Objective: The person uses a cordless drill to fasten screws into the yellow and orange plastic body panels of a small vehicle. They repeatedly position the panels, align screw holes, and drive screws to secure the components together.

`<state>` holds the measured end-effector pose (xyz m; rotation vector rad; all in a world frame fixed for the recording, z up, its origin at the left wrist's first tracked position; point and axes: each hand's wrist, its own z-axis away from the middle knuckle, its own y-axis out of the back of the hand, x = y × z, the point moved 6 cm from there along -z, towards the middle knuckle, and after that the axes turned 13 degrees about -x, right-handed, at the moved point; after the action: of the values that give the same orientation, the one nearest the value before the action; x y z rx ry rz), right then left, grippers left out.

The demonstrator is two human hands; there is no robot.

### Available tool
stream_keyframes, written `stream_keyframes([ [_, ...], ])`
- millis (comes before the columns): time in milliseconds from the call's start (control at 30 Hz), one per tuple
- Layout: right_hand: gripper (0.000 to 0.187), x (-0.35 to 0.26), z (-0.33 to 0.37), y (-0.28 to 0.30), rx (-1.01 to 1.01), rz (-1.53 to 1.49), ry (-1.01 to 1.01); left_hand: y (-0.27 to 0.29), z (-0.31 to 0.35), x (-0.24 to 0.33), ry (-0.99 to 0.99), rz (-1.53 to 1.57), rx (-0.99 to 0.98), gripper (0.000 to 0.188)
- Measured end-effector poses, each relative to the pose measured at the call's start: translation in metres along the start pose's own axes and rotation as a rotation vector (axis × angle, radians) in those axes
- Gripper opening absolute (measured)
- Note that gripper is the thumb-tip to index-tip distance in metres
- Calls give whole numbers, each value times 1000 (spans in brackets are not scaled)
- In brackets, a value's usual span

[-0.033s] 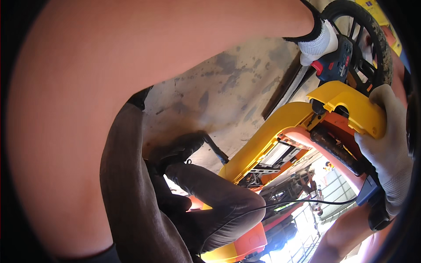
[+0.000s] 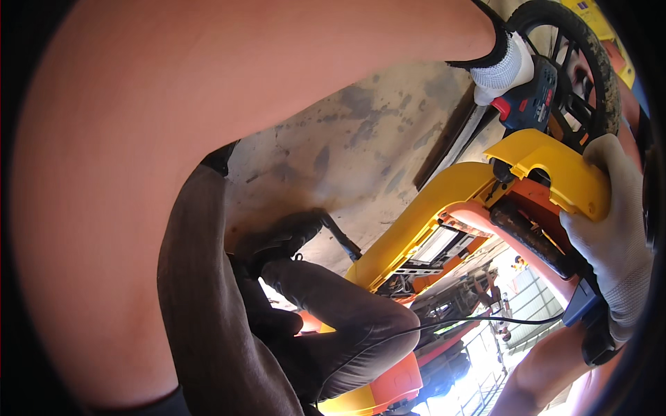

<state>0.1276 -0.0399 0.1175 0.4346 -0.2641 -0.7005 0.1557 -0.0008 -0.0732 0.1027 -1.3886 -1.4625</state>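
My left hand [image 2: 505, 73], in a white knit glove, is closed around a dark blue power drill [image 2: 533, 100] with a red trigger. Most of its fingers are hidden behind the drill. In a matching glove, my right hand [image 2: 610, 215] grips the end of a curved yellow plastic panel [image 2: 548, 170], its thumb on top and fingers along the lower edge. This panel has a rounded cutout and sits at the end of a long yellow and orange body [image 2: 416, 215]. Beside my right hand, a dark rounded part [image 2: 527, 239] lies inside the orange section.
A muddy black spoked wheel [image 2: 609, 76] stands beyond the drill. My bent leg in dark trousers [image 2: 347, 319] is near the yellow body. A thin black cable [image 2: 485, 318] runs to a blue device [image 2: 581, 301] by my right wrist. Stained floor [image 2: 333, 139] spreads behind.
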Motion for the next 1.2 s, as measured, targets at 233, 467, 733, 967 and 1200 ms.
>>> stream_keyframes([
  [233, 49, -33, -1, 14, -28, 74, -207, 3, 14, -4, 27, -35, 87, 45],
  [467, 48, -23, -4, 12, -25, 53, -156, 2, 21, -3, 10, -48, 52, 41],
  [733, 50, -25, -4, 15, -62, 14, -98, 14, 26, 6, -6, -75, 44, 38],
  [967, 51, -25, -3, 11, -48, -30, -132, 18, 25, 10, 4, -73, 8, 44],
  [1200, 50, -27, -1, 13, -15, -18, -121, 22, 28, 15, -53, -51, -27, 67],
])
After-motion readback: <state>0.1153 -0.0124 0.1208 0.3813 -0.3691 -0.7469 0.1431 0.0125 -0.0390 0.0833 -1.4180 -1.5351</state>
